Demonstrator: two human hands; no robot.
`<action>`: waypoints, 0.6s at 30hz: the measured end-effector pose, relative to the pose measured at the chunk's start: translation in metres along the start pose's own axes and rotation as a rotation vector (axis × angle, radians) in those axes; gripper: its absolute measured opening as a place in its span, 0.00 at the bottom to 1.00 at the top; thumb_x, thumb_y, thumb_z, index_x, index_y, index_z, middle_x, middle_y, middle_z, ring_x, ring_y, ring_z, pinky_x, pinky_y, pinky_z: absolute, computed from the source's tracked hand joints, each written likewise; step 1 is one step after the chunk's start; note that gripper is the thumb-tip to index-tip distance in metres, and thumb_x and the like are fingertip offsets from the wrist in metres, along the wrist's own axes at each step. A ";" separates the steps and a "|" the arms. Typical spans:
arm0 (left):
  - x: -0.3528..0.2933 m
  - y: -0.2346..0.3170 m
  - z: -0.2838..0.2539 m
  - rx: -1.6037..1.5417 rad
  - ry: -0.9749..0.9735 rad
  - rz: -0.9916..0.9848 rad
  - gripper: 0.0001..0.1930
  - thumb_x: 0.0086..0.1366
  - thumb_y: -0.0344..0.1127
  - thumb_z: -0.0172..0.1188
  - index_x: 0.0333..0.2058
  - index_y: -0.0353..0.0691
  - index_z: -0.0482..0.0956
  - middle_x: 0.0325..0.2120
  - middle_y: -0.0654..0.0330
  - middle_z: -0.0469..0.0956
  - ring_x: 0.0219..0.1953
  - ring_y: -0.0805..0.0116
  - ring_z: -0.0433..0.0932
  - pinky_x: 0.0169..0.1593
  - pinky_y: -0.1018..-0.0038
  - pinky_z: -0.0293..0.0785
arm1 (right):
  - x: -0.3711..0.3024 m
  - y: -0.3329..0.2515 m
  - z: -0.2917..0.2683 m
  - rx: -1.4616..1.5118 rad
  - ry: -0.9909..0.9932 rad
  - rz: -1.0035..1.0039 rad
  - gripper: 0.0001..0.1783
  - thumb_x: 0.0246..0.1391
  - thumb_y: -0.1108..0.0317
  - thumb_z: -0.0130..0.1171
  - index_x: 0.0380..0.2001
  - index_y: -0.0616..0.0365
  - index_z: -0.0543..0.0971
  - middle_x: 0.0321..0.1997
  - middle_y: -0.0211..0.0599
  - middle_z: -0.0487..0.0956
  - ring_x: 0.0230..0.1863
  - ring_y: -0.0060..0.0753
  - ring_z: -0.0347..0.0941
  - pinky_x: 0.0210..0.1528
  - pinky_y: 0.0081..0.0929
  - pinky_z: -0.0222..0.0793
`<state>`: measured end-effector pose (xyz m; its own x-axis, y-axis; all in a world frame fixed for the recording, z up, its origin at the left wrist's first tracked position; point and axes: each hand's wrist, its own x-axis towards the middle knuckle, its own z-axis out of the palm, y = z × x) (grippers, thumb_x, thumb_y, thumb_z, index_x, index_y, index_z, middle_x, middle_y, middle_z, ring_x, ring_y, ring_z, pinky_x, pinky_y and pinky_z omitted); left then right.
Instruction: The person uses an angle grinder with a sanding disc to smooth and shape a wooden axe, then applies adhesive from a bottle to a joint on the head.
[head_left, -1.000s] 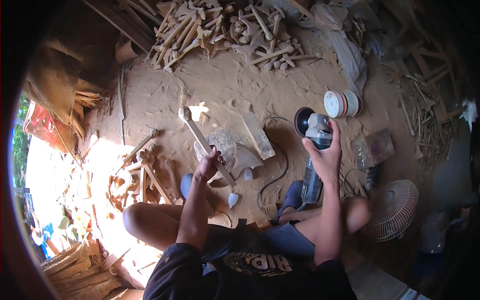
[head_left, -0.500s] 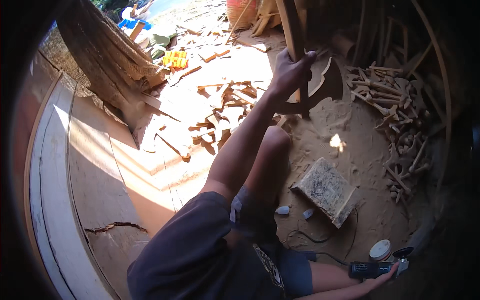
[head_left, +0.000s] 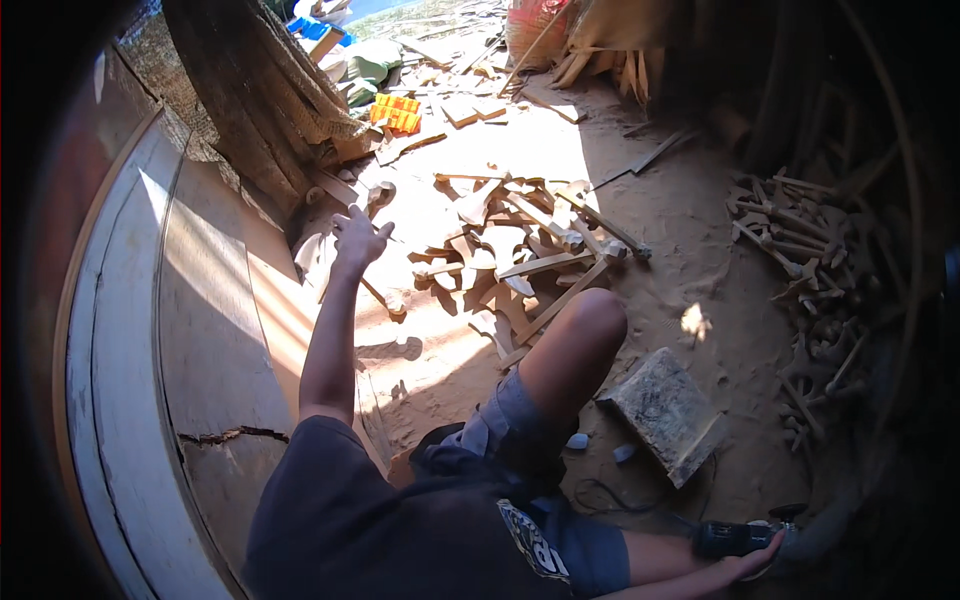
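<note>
Left hand fingers spread, empty, far up-left of the mottled slab beside the loose wooden pieces, and right hand closed around the angle grinder at its lower right: divided attention could let the disc graze the right leg.

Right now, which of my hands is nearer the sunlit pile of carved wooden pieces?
Left. Your left hand is just left of the pile; your right hand is far to its lower right, on the angle grinder.
</note>
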<state>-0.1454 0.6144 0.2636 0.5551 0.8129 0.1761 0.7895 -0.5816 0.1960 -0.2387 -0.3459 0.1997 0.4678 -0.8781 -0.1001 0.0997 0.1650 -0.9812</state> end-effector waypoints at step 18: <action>-0.429 0.239 -0.073 -0.290 -1.218 2.106 0.13 0.72 0.41 0.59 0.40 0.34 0.81 0.31 0.46 0.85 0.34 0.45 0.85 0.38 0.52 0.82 | -0.003 -0.006 -0.001 0.197 0.049 0.153 0.17 0.61 0.53 0.69 0.44 0.53 0.80 0.39 0.35 0.80 0.36 0.36 0.79 0.38 0.37 0.80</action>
<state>-0.2135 0.1245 0.3058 0.1368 -0.9812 -0.1358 -0.7272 -0.1926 0.6589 -0.2416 -0.3449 0.2053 0.4479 -0.8562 -0.2575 0.2027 0.3777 -0.9035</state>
